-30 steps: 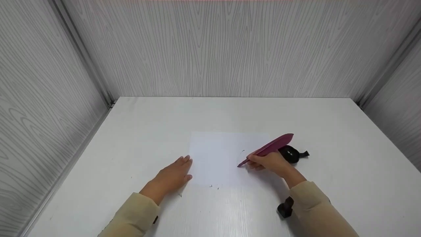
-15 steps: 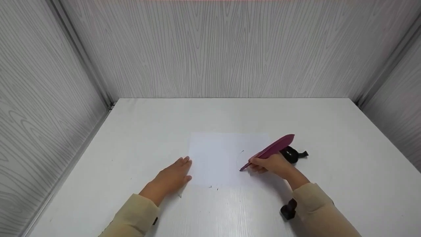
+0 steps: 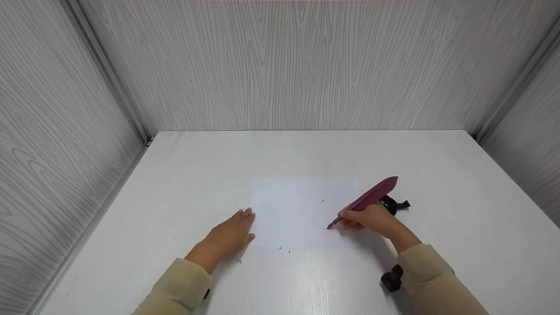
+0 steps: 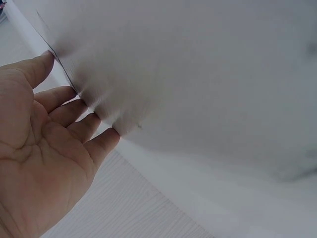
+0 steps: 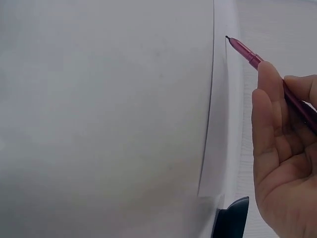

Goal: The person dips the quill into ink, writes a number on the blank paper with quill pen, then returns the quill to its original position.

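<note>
A white sheet of paper [image 3: 284, 210] lies on the white table. My left hand [image 3: 229, 236] rests at the sheet's left edge, fingers extended; in the left wrist view its fingertips touch the paper's edge. In my right hand [image 3: 372, 218] a dark red feather-shaped pen [image 3: 367, 196] is pinched between thumb and fingers. The pen's tip meets the paper at the lower end of a thin curved line [image 3: 315, 214]. The pen's dark point and part of its shaft also show in the right wrist view. The right hand partly hides a glossy black rounded object.
The glossy black object [image 3: 389, 204] has a short flared end pointing right. A small black block [image 3: 390, 281] is beside the right sleeve. Small dark marks [image 3: 284, 250] lie near the sheet's lower edge. Grey wood-grain panels [image 3: 280, 65] stand around the table's back and sides.
The right hand and pen have moved down and to the right. The curved line now extends from its upper mark round to the pen tip. My left hand has stayed put.
</note>
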Available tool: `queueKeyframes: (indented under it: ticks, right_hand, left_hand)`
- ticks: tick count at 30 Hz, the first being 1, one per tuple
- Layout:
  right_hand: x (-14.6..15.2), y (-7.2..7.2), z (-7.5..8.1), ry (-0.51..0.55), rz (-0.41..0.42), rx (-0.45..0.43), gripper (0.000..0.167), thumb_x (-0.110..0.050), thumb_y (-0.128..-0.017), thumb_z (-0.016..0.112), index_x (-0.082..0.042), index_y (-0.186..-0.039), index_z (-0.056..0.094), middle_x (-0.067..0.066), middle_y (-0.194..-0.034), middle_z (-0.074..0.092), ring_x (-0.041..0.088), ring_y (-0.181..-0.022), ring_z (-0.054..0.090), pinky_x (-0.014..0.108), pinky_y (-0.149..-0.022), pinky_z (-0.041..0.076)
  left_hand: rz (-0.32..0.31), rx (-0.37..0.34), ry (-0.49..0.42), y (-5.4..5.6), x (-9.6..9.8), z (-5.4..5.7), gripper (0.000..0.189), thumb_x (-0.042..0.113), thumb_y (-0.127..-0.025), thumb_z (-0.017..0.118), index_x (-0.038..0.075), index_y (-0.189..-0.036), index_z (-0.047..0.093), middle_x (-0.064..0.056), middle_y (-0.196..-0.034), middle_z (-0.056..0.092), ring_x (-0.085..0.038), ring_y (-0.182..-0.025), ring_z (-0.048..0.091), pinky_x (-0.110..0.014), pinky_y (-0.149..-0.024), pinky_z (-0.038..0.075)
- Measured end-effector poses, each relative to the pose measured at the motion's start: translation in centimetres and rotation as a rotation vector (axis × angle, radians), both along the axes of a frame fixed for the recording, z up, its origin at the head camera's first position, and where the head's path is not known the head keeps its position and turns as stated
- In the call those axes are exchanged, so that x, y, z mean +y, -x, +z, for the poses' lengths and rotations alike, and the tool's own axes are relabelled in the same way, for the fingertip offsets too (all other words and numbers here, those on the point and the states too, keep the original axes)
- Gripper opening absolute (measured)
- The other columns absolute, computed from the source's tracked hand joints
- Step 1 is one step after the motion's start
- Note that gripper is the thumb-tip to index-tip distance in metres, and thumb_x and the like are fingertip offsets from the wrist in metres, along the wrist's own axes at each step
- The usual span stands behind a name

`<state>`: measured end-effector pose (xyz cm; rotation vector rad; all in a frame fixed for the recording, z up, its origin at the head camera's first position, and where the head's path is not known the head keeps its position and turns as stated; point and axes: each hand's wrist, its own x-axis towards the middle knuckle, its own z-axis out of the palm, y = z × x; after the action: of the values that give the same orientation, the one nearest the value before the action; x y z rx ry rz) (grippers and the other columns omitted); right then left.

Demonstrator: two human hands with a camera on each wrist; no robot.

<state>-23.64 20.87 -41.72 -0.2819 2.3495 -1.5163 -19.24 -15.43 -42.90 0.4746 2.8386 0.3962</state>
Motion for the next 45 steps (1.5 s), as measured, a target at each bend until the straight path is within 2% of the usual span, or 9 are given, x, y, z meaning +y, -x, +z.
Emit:
queueKeyframes:
  ticks: [18,32,45]
  right_hand:
    - [0.88,0.12,0.47,-0.01,-0.089,-0.011,0.028,-0.019,-0.09,0.068,0.005,-0.103,0.069,0.012,-0.088,0.071,0.018,-0.08,0.069,0.033,-0.074,0.057]
    - [0.66,0.65,0.11,-0.018,-0.207,-0.028,0.031,-0.021,-0.089,0.069,0.006,-0.104,0.069,0.011,-0.087,0.072,0.017,-0.08,0.069,0.031,-0.075,0.057]
    - [0.18,0.99,-0.08,0.0,-0.222,0.006,0.031,-0.024,-0.089,0.069,0.004,-0.102,0.07,0.011,-0.087,0.072,0.017,-0.08,0.069,0.03,-0.074,0.056]
  left_hand:
    - [-0.006,0.004,-0.004,0.06,-0.02,-0.07,0.058,0.027,-0.099,0.052,0.0,-0.147,0.033,-0.011,-0.155,0.025,-0.028,-0.142,0.017,-0.045,-0.113,0.019]
    - [-0.018,0.009,0.03,-0.06,0.11,0.05,0.058,0.027,-0.1,0.051,-0.001,-0.147,0.032,-0.012,-0.154,0.025,-0.028,-0.142,0.018,-0.044,-0.113,0.02]
    - [-0.006,0.006,0.023,-0.06,0.25,0.11,0.057,0.026,-0.1,0.052,-0.001,-0.146,0.033,-0.011,-0.154,0.025,-0.028,-0.142,0.018,-0.044,-0.113,0.02]
